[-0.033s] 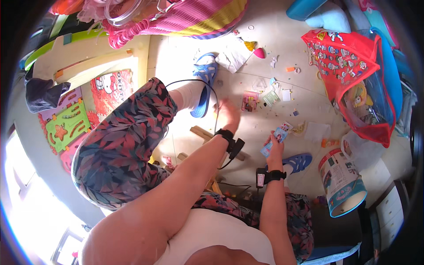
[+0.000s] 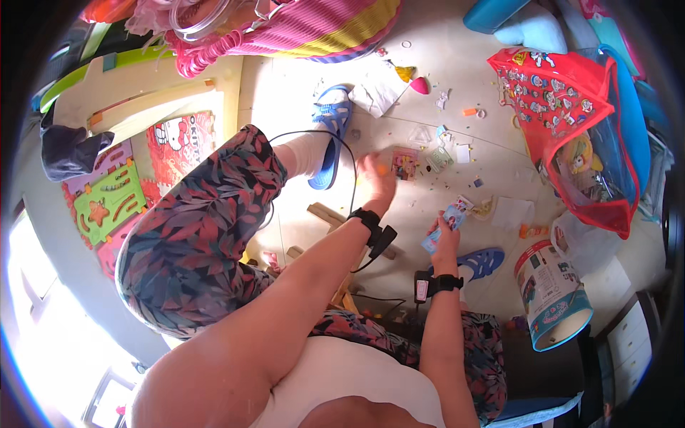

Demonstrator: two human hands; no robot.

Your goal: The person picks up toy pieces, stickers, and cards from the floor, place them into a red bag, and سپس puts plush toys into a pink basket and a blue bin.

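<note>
My right hand [image 2: 445, 232] is closed around a light-blue printed packet [image 2: 455, 212] with small cartoon figures on it, held above the floor between my feet. Left of it, my left hand [image 2: 375, 180] reaches down over the floor, its fingers blurred. A small orange spot [image 2: 382, 170] shows against this hand; whether it is held I cannot make out. Just beyond lies a pink picture card [image 2: 405, 163] on the floor, beside a pale green printed piece [image 2: 439, 160]. A white card [image 2: 463, 153] lies to their right.
A red clear-sided bag [image 2: 556, 107] stands at the right, above a tipped cardboard tub [image 2: 553, 296]. Wooden pieces [image 2: 325, 215] lie below my left hand. A striped woven basket [image 2: 321, 28] is at the far side. Thin black cables hang from my wrist straps. Small scraps litter the floor.
My left hand has shifted slightly right and away from me, toward the pink card. An orange spot now shows by its fingers. My right hand and the packet have stayed put.
</note>
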